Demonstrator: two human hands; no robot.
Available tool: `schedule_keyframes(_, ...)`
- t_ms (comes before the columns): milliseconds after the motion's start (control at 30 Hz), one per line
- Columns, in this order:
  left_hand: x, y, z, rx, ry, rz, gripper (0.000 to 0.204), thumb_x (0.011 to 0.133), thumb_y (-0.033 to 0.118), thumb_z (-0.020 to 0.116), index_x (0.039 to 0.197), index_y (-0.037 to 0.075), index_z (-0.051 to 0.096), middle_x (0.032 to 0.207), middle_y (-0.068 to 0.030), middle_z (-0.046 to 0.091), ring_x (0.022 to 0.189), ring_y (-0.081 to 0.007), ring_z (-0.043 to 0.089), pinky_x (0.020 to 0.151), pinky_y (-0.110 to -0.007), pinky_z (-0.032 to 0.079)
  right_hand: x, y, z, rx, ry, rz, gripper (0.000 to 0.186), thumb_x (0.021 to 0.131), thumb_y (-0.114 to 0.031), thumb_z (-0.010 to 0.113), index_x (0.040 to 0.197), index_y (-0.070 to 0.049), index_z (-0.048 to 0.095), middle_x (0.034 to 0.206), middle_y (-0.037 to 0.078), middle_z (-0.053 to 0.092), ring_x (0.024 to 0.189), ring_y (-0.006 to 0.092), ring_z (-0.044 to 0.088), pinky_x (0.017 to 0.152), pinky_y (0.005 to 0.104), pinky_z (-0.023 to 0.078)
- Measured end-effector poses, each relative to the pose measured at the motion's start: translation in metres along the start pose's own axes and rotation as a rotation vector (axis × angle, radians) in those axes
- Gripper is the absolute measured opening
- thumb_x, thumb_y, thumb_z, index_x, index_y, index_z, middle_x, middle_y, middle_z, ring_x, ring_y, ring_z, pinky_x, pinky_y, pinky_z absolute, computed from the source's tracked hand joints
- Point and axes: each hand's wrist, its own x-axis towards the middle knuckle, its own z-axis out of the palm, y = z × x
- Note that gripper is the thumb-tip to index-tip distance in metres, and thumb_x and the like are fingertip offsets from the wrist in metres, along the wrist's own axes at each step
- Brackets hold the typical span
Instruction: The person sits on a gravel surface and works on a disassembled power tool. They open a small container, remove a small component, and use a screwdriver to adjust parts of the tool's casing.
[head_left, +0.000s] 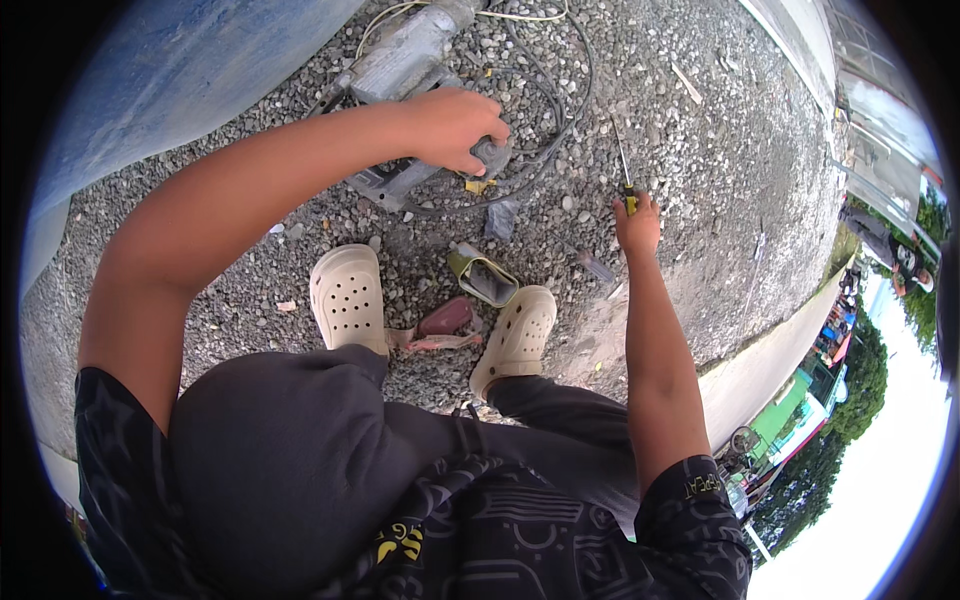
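Note:
My left hand [455, 130] reaches across to a grey corded power tool [400, 65] lying on the gravel. Its fingers curl over a rounded dark grey part at the tool's right end, and the palm side is hidden. Off to the right, my right hand [638, 228] is closed around the yellow-and-black handle of a screwdriver [625, 160]. The screwdriver's thin metal shaft points away from me, its tip apart from the tool. A small yellow piece [477, 186] shows just below my left fingers.
Dark cable [583, 95] loops over the gravel beside the tool. Between my beige clogs [346, 298] lie an olive-green open container [487, 277] and a pink object [447, 317] with torn wrapping. A large blue surface [190, 80] bounds the left. Someone [905, 262] stands far right.

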Motion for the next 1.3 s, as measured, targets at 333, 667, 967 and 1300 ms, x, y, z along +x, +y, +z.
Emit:
schedule_keyframes(333, -0.004, -0.002, 0.018, -0.043, 0.163, -0.043, 0.042, 0.088, 0.023, 0.083, 0.126, 0.012, 0.068, 0.114, -0.0103, 0.068, 0.111, -0.0326, 0.068, 0.093, -0.048, 0.055, -0.01, -0.054, -0.091, 0.185, -0.074, -0.285, 0.035, 0.103, -0.027, 0.06, 0.128, -0.003, 0.056, 0.114, 0.026, 0.072, 0.102, 0.0471, 0.071, 0.089, 0.0524, 0.056)
schedule_keyframes(667, 0.007, -0.01, 0.017, -0.06, 0.185, -0.079, 0.043, 0.08, 0.02, 0.089, 0.117, 0.008, 0.07, 0.092, -0.0086, 0.07, 0.087, -0.0305, 0.072, 0.073, -0.049, 0.055, -0.121, -0.154, -0.281, -0.092, -0.133, -0.764, 0.026, 0.093, -0.012, 0.075, 0.118, -0.01, 0.072, 0.104, 0.007, 0.071, 0.085, 0.0302, 0.072, 0.072, 0.041, 0.058)
schedule_keyframes(967, 0.013, -0.007, 0.011, -0.087, 0.14, -0.117, 0.04, 0.076, 0.02, 0.091, 0.108, 0.008, 0.071, 0.08, -0.0072, 0.071, 0.084, -0.029, 0.072, 0.071, -0.048, 0.054, -0.112, -0.187, -0.289, -0.209, -0.048, -0.97, 0.026, 0.088, -0.008, 0.079, 0.114, -0.009, 0.076, 0.102, 0.006, 0.073, 0.082, 0.0276, 0.072, 0.072, 0.0392, 0.059)
schedule_keyframes(1300, 0.015, -0.01, 0.019, -0.05, 0.157, -0.108, 0.041, 0.077, 0.023, 0.092, 0.108, 0.01, 0.069, 0.086, -0.0075, 0.069, 0.092, -0.0293, 0.071, 0.074, -0.049, 0.054, -0.109, -0.199, -0.281, -0.235, -0.026, -1.031, 0.025, 0.089, -0.009, 0.079, 0.113, -0.01, 0.077, 0.102, 0.005, 0.073, 0.082, 0.0264, 0.072, 0.071, 0.0388, 0.059)
